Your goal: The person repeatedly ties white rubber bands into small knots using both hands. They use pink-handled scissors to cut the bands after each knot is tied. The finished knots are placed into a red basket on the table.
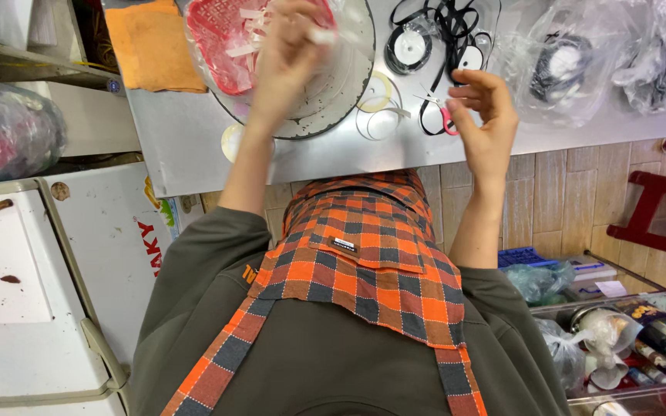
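Closest to us is our orange and grey checked apron (364, 262) over a dark green top (194, 308). Its straps run down to our shoulders and its bib hangs in front of us, so it keeps our clothes clean while we lean over the work.

Past the apron our two bare arms reach out to the grey worktop (186, 131). The two hands are well apart from each other. Our right hand (481, 114) is up above the worktop edge with its fingers bent and spread a little. It holds nothing that we can see. Just beside it lie small scissors with a pink handle (445, 117), close enough to grab fast.

Our left hand (290, 54) is farther out. Its fingers are pinched on a short white strip (322, 35), but the hand is blurry, so we cannot tell how tight the hold is. It hovers over a red basket (221, 38) full of white strips, which sits inside a clear plastic bag on a round turntable (341, 96). The basket keeps the little strips in one place.

Near the turntable lie clear tape rings (379, 119). Farther back are rolls of black ribbon (433, 35), loose and tangled. To the left an orange cloth (152, 46) lies flat on the worktop. To the right sit clear bags (572, 62) with dark things inside.
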